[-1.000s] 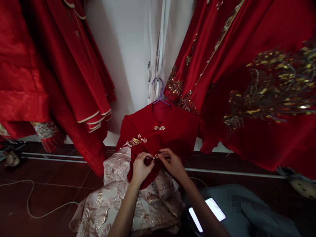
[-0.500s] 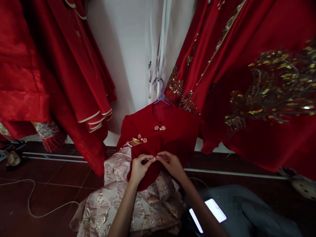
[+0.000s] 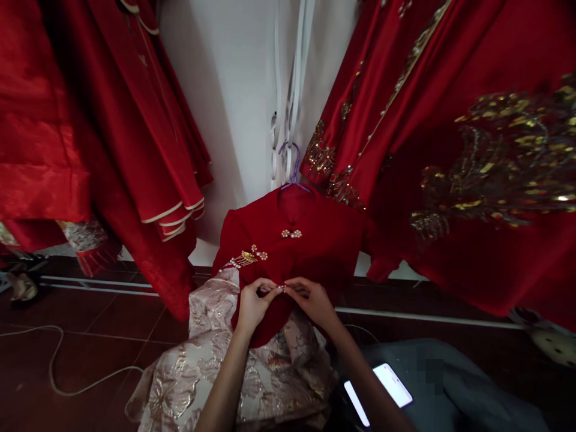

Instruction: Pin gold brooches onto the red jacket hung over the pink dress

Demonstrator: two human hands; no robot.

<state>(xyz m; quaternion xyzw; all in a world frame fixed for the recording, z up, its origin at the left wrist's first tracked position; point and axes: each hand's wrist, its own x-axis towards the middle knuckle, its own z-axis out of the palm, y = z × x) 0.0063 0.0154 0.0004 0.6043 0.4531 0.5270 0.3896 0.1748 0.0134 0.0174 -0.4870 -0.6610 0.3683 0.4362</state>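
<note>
A red dress [image 3: 324,252] hangs at the middle on a purple hanger [image 3: 294,171]. Pearl flower fasteners [image 3: 291,233] sit at its neckline, and a gold fan brooch [image 3: 247,257] with dangling pearls is pinned to the left of them. My left hand [image 3: 252,307] and my right hand [image 3: 312,302] meet at the front of the dress, thumbs and forefingers pinched together. Between the fingertips a small pearl fastener [image 3: 281,289] shows, mostly covered by them. Below, pale patterned fabric with gold flowers [image 3: 180,378] spreads out under my forearms.
Red garments [image 3: 166,162] hang on the left, and red ones with gold sequin work [image 3: 495,168] on the right. White straps [image 3: 292,84] run down the wall. A lit phone [image 3: 391,385] lies at lower right. A cable [image 3: 56,360] crosses the tiled floor.
Both hands stay at the same spot on the dress. The fingertips have shifted slightly around the pearl fastener; the garments have hardly moved.
</note>
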